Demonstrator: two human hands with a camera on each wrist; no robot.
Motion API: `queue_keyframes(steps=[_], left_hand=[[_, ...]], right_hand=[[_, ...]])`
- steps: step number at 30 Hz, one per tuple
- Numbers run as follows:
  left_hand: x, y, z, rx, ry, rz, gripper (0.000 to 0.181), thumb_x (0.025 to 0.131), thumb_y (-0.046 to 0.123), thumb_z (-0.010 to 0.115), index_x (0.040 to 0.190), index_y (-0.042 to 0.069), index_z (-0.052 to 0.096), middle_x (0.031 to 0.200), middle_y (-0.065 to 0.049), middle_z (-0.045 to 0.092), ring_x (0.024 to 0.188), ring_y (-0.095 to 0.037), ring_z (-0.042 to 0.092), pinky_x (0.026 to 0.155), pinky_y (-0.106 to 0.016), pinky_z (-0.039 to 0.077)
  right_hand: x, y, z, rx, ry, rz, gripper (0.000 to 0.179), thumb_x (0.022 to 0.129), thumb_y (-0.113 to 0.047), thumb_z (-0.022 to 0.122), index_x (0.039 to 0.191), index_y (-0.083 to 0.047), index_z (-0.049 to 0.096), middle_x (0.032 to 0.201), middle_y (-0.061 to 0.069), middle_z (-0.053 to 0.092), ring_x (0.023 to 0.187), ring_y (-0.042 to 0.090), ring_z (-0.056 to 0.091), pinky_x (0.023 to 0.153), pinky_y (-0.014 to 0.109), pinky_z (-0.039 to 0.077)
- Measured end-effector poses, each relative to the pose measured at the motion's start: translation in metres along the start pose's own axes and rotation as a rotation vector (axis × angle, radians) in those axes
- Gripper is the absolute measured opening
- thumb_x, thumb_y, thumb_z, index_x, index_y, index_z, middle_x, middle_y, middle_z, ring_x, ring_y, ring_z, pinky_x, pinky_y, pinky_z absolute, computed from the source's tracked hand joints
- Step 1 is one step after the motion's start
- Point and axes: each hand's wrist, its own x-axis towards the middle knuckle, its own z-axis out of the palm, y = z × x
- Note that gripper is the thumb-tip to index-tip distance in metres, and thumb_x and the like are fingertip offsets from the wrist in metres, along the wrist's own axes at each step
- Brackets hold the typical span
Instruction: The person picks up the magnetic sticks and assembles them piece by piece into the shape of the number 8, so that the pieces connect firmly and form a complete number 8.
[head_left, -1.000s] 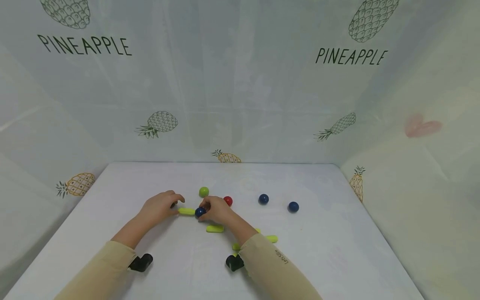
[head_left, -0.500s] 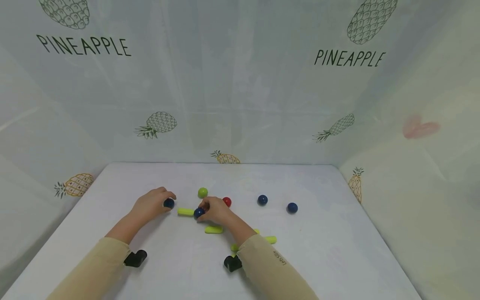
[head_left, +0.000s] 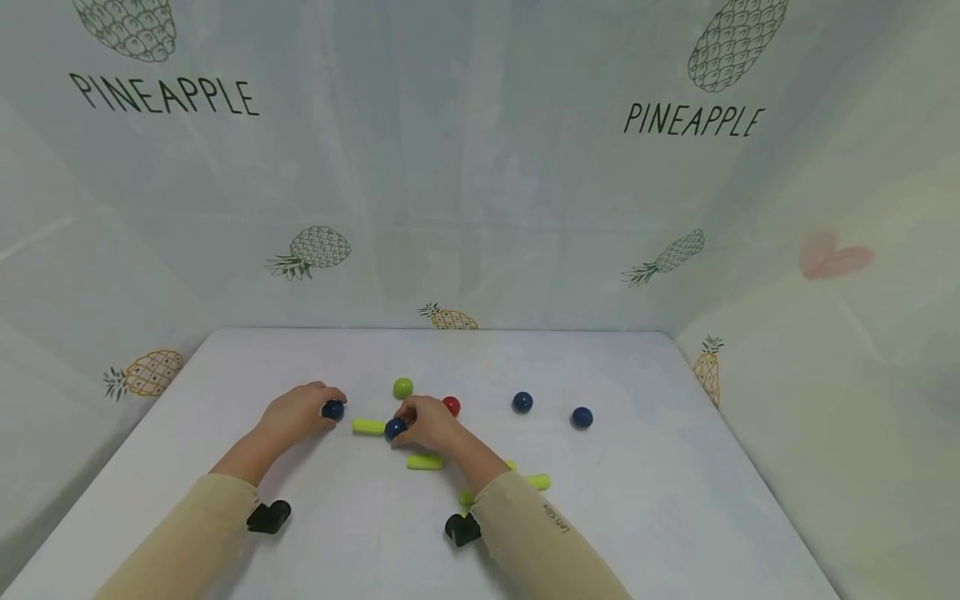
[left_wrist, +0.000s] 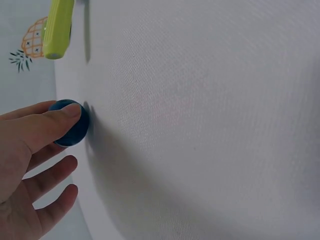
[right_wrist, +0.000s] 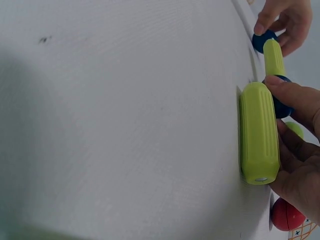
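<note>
My left hand (head_left: 294,413) pinches a dark blue ball (left_wrist: 74,131) between thumb and fingers, close over the white table at the left. To its right, a yellow-green ribbed rod (head_left: 367,427) lies apart from that ball. At the rod's right end sits a second blue ball (head_left: 395,428), pinched by my right hand (head_left: 433,423); rod and ball appear to touch. In the right wrist view a thicker-looking, nearer yellow-green rod (right_wrist: 259,135) lies beside the right hand and hides part of that ball.
Beyond the right hand lie a green ball (head_left: 402,387) and a red ball (head_left: 451,406). Two more blue balls, a nearer-centre blue ball (head_left: 522,402) and a right-hand blue ball (head_left: 582,417), rest on the table (head_left: 675,500). Several rods lie partly under the right forearm (head_left: 487,475).
My left hand has moved left, away from the rod's left end, with its blue ball. The right hand keeps its hold on the other blue ball.
</note>
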Motion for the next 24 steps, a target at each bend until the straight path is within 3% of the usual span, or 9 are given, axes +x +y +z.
queue_keyframes(steps=[7, 14, 24], left_hand=[[-0.0031, -0.0002, -0.0012, -0.024, -0.028, -0.032, 0.038, 0.079, 0.008, 0.08, 0.116, 0.009, 0.068, 0.113, -0.016, 0.064, 0.11, -0.04, 0.058, 0.089, -0.055, 0.047], [-0.0067, -0.0042, -0.0021, -0.024, -0.028, -0.025, 0.036, 0.08, 0.005, 0.078, 0.115, 0.008, 0.068, 0.115, -0.017, 0.064, 0.112, -0.04, 0.057, 0.091, -0.054, 0.046], [-0.0076, 0.0003, -0.0035, -0.003, -0.035, -0.038, 0.038, 0.078, 0.016, 0.082, 0.113, 0.01, 0.068, 0.109, -0.013, 0.065, 0.105, -0.037, 0.06, 0.086, -0.053, 0.049]], right_hand=[[-0.001, -0.0006, -0.0003, 0.008, 0.001, -0.002, 0.028, 0.073, -0.016, 0.088, 0.093, -0.017, 0.067, 0.085, -0.009, 0.058, 0.079, 0.008, 0.053, 0.072, 0.021, 0.046], [-0.0018, -0.0015, -0.0006, 0.016, -0.004, 0.007, 0.028, 0.073, -0.016, 0.087, 0.093, -0.017, 0.067, 0.085, -0.009, 0.058, 0.079, 0.008, 0.053, 0.072, 0.021, 0.046], [0.0021, 0.0019, 0.0005, 0.007, -0.005, -0.004, 0.029, 0.073, -0.017, 0.088, 0.094, -0.017, 0.068, 0.086, -0.009, 0.059, 0.079, 0.008, 0.053, 0.071, 0.021, 0.047]])
